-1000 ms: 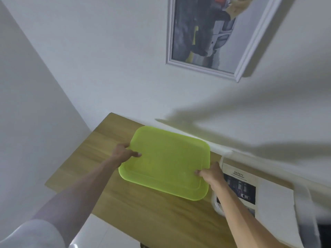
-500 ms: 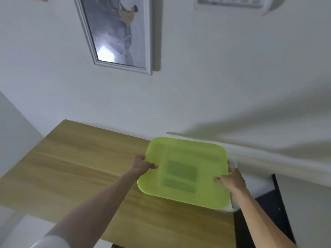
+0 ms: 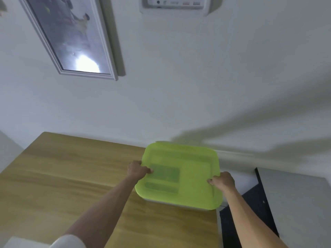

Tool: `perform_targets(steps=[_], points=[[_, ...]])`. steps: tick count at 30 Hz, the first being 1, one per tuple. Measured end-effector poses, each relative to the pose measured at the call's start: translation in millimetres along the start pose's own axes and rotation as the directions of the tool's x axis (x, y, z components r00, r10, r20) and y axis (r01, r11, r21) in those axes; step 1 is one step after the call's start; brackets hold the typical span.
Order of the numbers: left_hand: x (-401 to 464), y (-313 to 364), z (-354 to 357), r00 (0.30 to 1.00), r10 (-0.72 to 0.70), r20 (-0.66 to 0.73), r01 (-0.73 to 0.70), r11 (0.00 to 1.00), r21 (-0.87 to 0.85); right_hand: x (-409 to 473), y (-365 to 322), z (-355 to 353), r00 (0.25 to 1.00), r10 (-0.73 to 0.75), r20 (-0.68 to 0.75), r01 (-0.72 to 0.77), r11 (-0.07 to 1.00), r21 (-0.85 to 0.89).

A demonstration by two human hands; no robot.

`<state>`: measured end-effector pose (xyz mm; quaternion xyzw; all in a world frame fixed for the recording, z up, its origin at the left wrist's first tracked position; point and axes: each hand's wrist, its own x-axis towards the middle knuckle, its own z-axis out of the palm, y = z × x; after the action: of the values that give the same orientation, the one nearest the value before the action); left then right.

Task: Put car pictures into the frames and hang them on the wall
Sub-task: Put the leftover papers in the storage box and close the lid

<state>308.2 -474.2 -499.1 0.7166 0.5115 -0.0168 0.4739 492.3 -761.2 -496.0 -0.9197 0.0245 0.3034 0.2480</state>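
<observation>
Now green lid (image 3: 180,176), gripped by both hands (left hand (image 3: 138,170), right hand (image 3: 223,180)), has moved from desk (image 3: 71,176) onto the white box (image 3: 179,205); packing up.

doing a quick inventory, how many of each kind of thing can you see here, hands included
hands: 2, left hand and right hand
green lid: 1
white box under it: 1
framed picture: 1
wooden table: 1
wall panel: 1
total: 7

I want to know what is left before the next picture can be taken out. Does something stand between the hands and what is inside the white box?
Yes. The green lid covers the white box on the table. The left hand and the right hand grip its opposite edges. Only dim shapes show through the lid.
</observation>
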Motion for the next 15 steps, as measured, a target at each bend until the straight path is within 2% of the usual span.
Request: perform_targets(steps=[15], points=[[-0.7,7.7,-4.6,0.999,-0.012,-0.048,0.016,0.997,0.074,0.6,-0.3,-5.1,0.999,-0.050,0.013,0.051,0.991,-0.125]])
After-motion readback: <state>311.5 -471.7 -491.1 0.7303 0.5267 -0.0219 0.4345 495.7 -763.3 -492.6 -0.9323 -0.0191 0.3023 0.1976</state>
